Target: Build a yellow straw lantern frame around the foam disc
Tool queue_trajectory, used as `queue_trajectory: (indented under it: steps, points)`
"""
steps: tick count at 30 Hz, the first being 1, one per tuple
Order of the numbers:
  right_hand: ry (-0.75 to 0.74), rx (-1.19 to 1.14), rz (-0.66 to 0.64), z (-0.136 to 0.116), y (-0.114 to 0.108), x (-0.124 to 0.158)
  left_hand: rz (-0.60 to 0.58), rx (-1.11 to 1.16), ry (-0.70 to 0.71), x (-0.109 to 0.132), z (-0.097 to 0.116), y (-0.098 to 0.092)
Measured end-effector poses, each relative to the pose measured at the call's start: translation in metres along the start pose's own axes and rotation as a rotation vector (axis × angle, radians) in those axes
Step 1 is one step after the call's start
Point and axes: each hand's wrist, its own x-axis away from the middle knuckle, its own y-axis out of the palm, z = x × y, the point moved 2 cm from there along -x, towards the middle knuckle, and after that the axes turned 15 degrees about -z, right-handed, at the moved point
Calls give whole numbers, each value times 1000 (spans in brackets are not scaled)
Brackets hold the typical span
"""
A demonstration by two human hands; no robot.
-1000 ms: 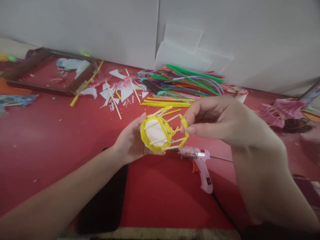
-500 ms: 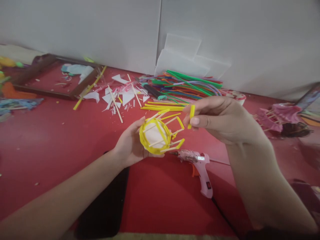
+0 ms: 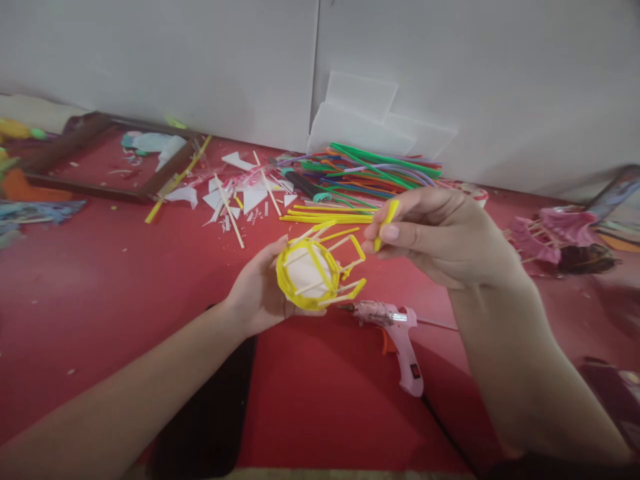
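My left hand (image 3: 257, 293) cups a small round cage (image 3: 313, 273) made of yellow straw pieces and thin wooden sticks around a white disc. Its open side points right. My right hand (image 3: 440, 237) is just right of the cage and pinches a short yellow straw piece (image 3: 386, 220) between thumb and fingers, held apart from the cage. Both hands hover above a red table (image 3: 125, 280).
A pink glue gun (image 3: 397, 337) lies on the table right under the hands. Behind are coloured straws (image 3: 370, 173), loose yellow straws (image 3: 327, 215), white scraps and sticks (image 3: 240, 190), a wooden frame (image 3: 100, 157), white foam sheets (image 3: 365, 117) and pink paper umbrellas (image 3: 555, 233). A black object (image 3: 210, 413) lies under my left forearm.
The short yellow straw piece has come away from the cage's right end and my right hand has lifted it up and slightly right. The left hand and cage stayed about where they were.
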Motion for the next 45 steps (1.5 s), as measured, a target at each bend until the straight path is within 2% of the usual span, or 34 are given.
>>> queue_trajectory:
  steps: [7, 14, 21, 29, 33, 40, 45]
  points:
    - [34, -26, 32, 2, -1, 0, -44, 2, -4, 0, 0, -3]
    - [43, -21, 5, -1, 3, -2, -57, 7, -2, 0, 0, -3]
    - [54, -89, 45, 3, -1, -3, -24, 15, -11, -1, -1, -1]
    - [48, -53, 72, 2, -3, -3, 8, 18, -6, -1, 0, 1]
    - [76, 39, 53, 0, 0, -1, -18, 19, -3, 0, 1, 2]
    - [186, 336, -10, -10, 16, 7, -18, -12, 15, 0, 1, 0]
    - [340, 538, -168, -14, 25, 9, -42, -41, 7, 0, 0, 1]
